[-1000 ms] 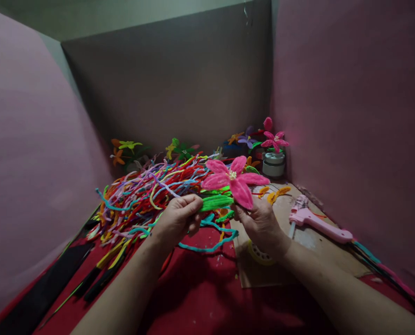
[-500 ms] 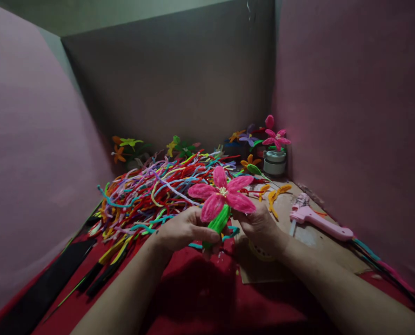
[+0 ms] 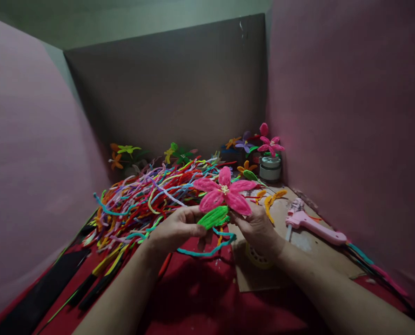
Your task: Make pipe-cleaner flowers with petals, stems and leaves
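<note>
A pink fuzzy flower (image 3: 224,190) with five petals and a pale yellow centre is held up in front of me. Below its petals, a green leaf (image 3: 212,217) points to the left. My left hand (image 3: 179,228) pinches the leaf's outer end between thumb and fingers. Just under the right-hand petals, my right hand (image 3: 259,230) is closed at the flower's base, its fingertips partly hidden by the petals. A teal fuzzy stem (image 3: 207,254) curves below the hands.
Many coloured fuzzy stems (image 3: 155,186) are heaped behind and left. On the right, a pink glue gun (image 3: 314,225) lies on cardboard (image 3: 308,253) beside orange pieces (image 3: 269,204). Finished flowers (image 3: 271,145) stand at the back. A black strip (image 3: 49,291) lies at left.
The green leaf has swung from pointing down to pointing left, with my left hand shifted slightly left. The teal stem shows more fully, and the whole view has shifted a little.
</note>
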Tool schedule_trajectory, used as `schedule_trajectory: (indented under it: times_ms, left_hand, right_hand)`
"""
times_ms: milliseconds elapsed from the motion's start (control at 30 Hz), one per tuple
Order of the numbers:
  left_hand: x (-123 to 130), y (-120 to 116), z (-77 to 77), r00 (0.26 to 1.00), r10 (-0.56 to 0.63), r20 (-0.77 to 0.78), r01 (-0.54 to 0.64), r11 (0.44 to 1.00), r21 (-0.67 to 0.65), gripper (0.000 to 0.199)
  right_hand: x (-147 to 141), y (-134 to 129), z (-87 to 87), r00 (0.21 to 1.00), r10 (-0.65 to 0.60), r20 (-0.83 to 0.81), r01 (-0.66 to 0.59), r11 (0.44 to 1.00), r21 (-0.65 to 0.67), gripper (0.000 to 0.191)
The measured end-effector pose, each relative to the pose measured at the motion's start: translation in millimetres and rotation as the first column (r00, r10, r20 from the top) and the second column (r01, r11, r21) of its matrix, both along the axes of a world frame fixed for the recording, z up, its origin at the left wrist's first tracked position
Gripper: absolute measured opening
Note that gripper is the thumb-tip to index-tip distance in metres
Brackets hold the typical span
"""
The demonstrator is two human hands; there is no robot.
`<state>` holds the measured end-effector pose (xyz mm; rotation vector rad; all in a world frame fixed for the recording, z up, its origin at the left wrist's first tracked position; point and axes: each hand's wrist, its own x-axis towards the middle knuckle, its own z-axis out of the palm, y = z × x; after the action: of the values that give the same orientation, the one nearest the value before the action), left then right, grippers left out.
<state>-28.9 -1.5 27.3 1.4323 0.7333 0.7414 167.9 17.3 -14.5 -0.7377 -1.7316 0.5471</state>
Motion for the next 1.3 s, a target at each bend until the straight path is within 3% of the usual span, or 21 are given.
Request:
schedule_trajectory:
  times_ms: [133, 233, 333, 400, 533, 667, 800, 933, 1033, 1167, 1233, 1300]
  left_hand:
    - [-3.7, 8.4, -6.5, 0.995, 0.036, 0.097, -0.035, 0.999, -0.017, 0.037]
    - [-2.4, 12.3, -12.0, 0.999, 0.021, 0.040, -0.020, 0.999, -0.041, 0.038]
    - [2.4, 13.9, -15.6, 0.988, 0.148, -0.039, -0.149, 0.988, -0.037, 0.029]
    - [5.3, 14.4, -15.8, 0.944, 0.324, -0.062, -0.324, 0.946, 0.014, 0.019]
    - [7.1, 13.3, -10.5, 0.779, 0.627, 0.013, -0.624, 0.773, 0.114, 0.020]
    - [9.1, 6.2, -0.1, 0.748, 0.636, 0.189, -0.659, 0.746, 0.094, 0.021]
    - [13.7, -3.3, 7.8, 0.709, 0.652, 0.270, -0.694, 0.712, 0.104, 0.021]
    - [16.7, -9.7, 7.1, 0.672, 0.667, 0.321, -0.740, 0.613, 0.276, 0.020]
    - [17.2, -14.7, 5.2, 0.667, 0.673, 0.321, -0.714, 0.452, 0.535, 0.028]
    - [15.9, -21.9, 8.3, 0.718, 0.656, 0.233, -0.493, 0.243, 0.835, 0.039]
    - [15.2, -24.6, 11.7, 0.753, 0.634, 0.177, -0.367, 0.181, 0.913, 0.040]
    - [15.1, -25.8, 14.5, 0.783, 0.614, 0.101, -0.244, 0.154, 0.958, 0.041]
  right_hand:
    - [0.6, 3.0, -0.4, 0.999, -0.023, -0.031, 0.021, 0.999, -0.048, 0.012]
    - [1.2, 5.2, -0.6, 0.998, -0.052, -0.036, 0.049, 0.995, -0.084, 0.012]
    - [1.6, 6.7, -0.7, 0.997, -0.072, -0.031, 0.069, 0.992, -0.103, 0.011]
    - [1.7, 7.1, -0.9, 0.996, -0.090, -0.022, 0.088, 0.992, -0.093, 0.011]
    - [2.2, 8.2, -2.4, 0.994, -0.108, -0.006, 0.108, 0.994, -0.029, 0.012]
    - [3.1, 11.0, -5.3, 0.993, -0.109, 0.041, 0.107, 0.992, 0.067, 0.013]
    - [3.1, 11.4, -6.6, 0.992, -0.108, 0.060, 0.096, 0.981, 0.170, 0.015]
    - [1.7, 8.8, -5.4, 0.994, -0.093, 0.048, 0.079, 0.967, 0.243, 0.021]
    - [0.7, 8.3, -6.0, 0.996, -0.078, 0.039, 0.063, 0.953, 0.297, 0.027]
    - [0.8, 9.1, -8.9, 0.996, -0.034, 0.085, 0.007, 0.954, 0.300, 0.023]
    - [1.1, 8.5, -9.0, 0.994, 0.004, 0.106, -0.035, 0.957, 0.287, 0.023]
    - [1.1, 7.0, -7.3, 0.993, 0.034, 0.112, -0.066, 0.954, 0.293, 0.022]
